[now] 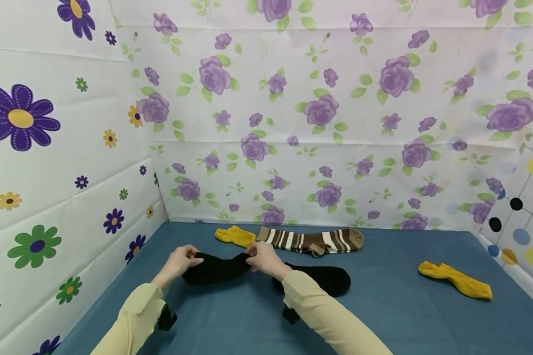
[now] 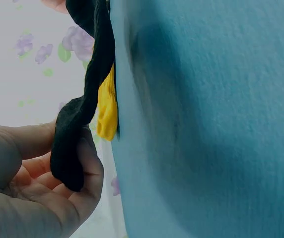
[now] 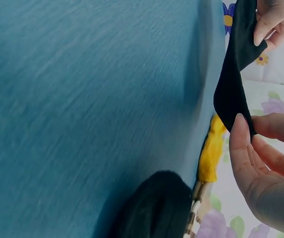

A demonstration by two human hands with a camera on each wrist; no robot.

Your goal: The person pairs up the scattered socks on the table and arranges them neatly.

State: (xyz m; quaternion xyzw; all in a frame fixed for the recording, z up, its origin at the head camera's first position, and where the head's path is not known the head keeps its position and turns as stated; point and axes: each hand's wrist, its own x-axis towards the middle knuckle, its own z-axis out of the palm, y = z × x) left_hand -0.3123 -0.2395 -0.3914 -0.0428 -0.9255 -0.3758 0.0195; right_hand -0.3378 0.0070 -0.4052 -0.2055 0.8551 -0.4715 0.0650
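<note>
Here, a black sock [image 1: 217,270] is held up by its two ends, spread between a person's hands above the blue tabletop [image 1: 431,325], with a soft shadow beneath it. The left hand [image 1: 180,261] pinches one end between thumb and fingers; the right hand [image 1: 266,259] pinches the other end in the same way. The upper edge of the fabric sags a little between them.

A second black sock [image 1: 326,280] lies on the tabletop, partly hidden behind the right wrist and the pale yellow sleeve [image 1: 333,315]. Farther back, a brown-and-white striped sock [image 1: 311,240] lies lengthwise, its left end just beside a yellow sock [image 1: 235,235]. Another yellow sock [image 1: 457,281] lies slantwise, well apart toward the right side. Behind the tabletop hangs a rose-print sheet [image 1: 288,113]; a daisy-print sheet [image 1: 93,162] covers the left side.
</note>
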